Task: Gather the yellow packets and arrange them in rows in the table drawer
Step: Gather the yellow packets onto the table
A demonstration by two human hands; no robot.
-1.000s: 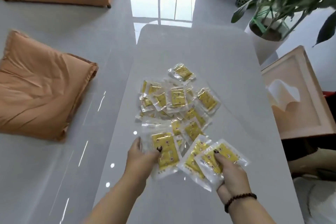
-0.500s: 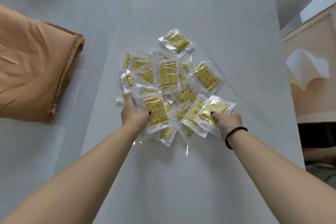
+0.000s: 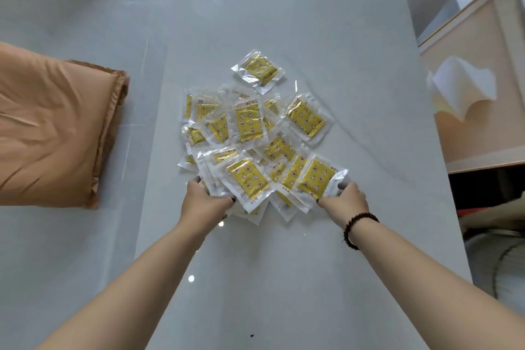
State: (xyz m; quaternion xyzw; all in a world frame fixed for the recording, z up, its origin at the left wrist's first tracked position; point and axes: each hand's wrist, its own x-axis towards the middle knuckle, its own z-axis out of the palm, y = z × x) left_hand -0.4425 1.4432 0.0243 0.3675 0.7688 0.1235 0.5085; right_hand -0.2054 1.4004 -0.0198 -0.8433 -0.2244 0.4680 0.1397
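Gathering appears to be the step in hand. The loose heap of yellow foil packets in clear plastic wrappers (image 3: 250, 136) lies at the centre of the frame on the glossy pale grey table (image 3: 326, 37). The left hand (image 3: 206, 202) grips packets at the heap's lower left edge; the right hand (image 3: 348, 199) grips those at its lower right. Next, the scattered upper packets need drawing in; no drawer is in view.

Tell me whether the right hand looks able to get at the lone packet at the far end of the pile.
Probably yes: the right hand grips a near packet, but nothing blocks the way over the pile to the lone packet.
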